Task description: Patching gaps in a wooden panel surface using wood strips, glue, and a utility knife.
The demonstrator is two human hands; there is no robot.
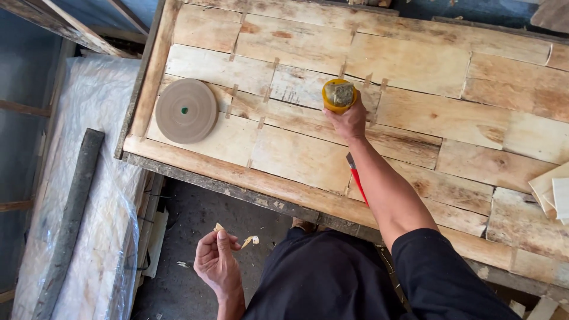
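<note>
Yellow cup (pixel 339 95) sits on the veneer-covered workbench (pixel 415 65), and we see the right hand (pixel 349 121) at the end of an outstretched arm, fingers closed around its near side. Our left hand (pixel 216 261) hangs low beside the body, palm up, fingers pinched together on a small paper strip (pixel 249 240). A round tape roll (pixel 186 111) lies well apart, toward the left.

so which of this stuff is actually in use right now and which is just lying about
In use:
- yellow pot, gripped by the right hand
- small wood scraps, at the fingers of the left hand
- patched wood sheet, under the pot

Lying about:
- round tape roll
- red-handled knife
- plastic-wrapped stack
- loose wood pieces
</note>
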